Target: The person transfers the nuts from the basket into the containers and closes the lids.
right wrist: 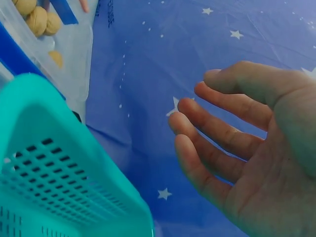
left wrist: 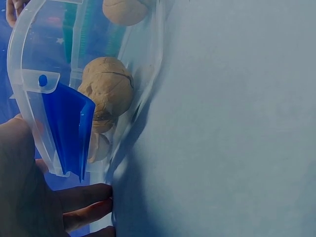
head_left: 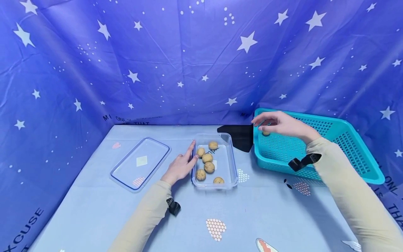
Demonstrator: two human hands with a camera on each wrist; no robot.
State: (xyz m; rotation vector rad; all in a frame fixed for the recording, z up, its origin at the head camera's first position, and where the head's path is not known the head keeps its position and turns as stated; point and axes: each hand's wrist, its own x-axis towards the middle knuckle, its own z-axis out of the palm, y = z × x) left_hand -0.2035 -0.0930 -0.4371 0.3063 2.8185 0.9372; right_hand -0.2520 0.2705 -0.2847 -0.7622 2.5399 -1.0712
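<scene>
A clear plastic container (head_left: 232, 164) holds several walnuts (head_left: 207, 158) at the table's middle. My left hand (head_left: 184, 162) rests flat against its left wall, fingers straight. In the left wrist view the container (left wrist: 27, 54), its blue clasp (left wrist: 66, 128) and a walnut (left wrist: 108, 86) are close up, with my fingers (left wrist: 84, 197) beside them. My right hand (head_left: 277, 123) hovers over the near-left corner of a teal basket (head_left: 346, 147), fingers spread and holding nothing. One walnut (head_left: 266, 133) lies in the basket just under it. The right wrist view shows that open palm (right wrist: 237, 148) beyond the basket's rim (right wrist: 59, 168).
The container's clear lid (head_left: 140, 162) with a blue edge lies flat to the left. A black patch (head_left: 239, 137) sits between container and basket. Blue starred cloth walls in the table at the back and both sides. The light blue tablecloth (head_left: 252, 210) spreads toward me.
</scene>
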